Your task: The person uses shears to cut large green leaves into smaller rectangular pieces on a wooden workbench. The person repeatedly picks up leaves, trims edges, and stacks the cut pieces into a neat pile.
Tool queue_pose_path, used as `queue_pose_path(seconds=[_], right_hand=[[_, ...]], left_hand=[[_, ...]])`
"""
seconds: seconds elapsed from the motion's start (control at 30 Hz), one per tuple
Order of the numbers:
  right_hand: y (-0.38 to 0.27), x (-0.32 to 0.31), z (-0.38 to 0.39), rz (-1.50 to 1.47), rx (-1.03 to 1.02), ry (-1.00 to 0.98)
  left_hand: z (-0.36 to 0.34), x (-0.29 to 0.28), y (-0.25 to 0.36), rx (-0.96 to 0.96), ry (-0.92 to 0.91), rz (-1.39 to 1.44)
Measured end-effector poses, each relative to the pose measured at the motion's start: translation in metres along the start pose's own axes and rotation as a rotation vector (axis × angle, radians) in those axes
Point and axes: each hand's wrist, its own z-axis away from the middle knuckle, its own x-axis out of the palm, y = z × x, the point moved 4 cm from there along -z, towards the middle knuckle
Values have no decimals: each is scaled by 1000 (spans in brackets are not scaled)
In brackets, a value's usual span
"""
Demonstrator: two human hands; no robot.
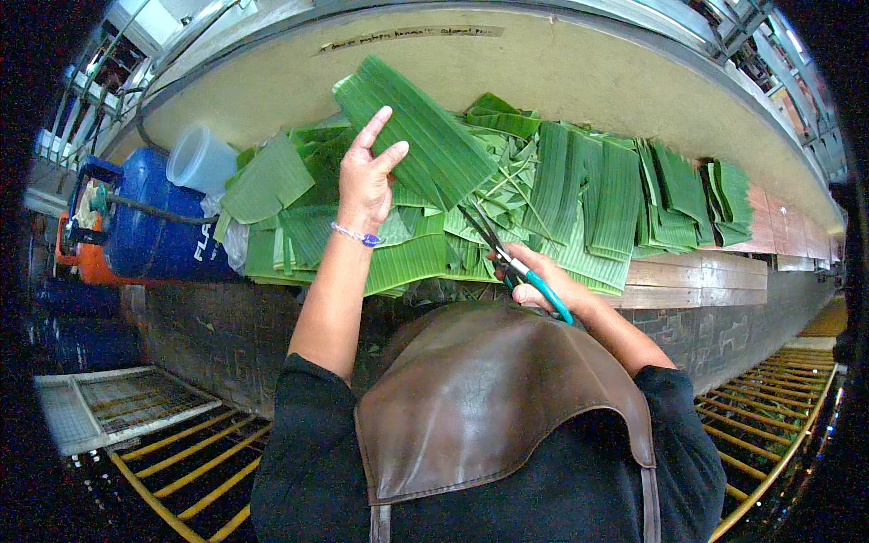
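One cut piece of banana leaf (430,136) is raised in the left hand (367,172), tilted above the heap of leaves, with its lower right corner toward the person's right. The left hand grips its left side: thumb and index finger lie spread across the face toward the viewer, and the other fingers are hidden. A beaded bracelet (369,240) circles that wrist. The right hand (536,270) is closed around the teal-handled scissors (518,265), whose slightly parted blades point up and to the left, near the lower edge of the raised piece; whether they touch it I cannot tell.

Beneath, narrow green trimmings (507,176) lie loose among broader sheets. To the right, folded leaf stacks (674,204) stand in a row along the wall (579,72), on a wooden desk (697,279) whose planks show at the front. At the left end, a translucent plastic tub (192,158) rests beside a blue drum (158,226). The person wears a brown apron (507,389) over black sleeves (312,407).
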Motion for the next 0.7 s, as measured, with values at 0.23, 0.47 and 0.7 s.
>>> queue_pose_path(seconds=[0.23,0.47,0.7], right_hand=[[-8,-10,-7,75,-106,-16],[-11,-10,-8,143,-95,-21],[-14,-7,-8,133,-93,-10]], left_hand=[[8,11,-10,-67,-120,-131],[15,20,-3,28,-144,-370],[19,21,1,69,-160,-445]])
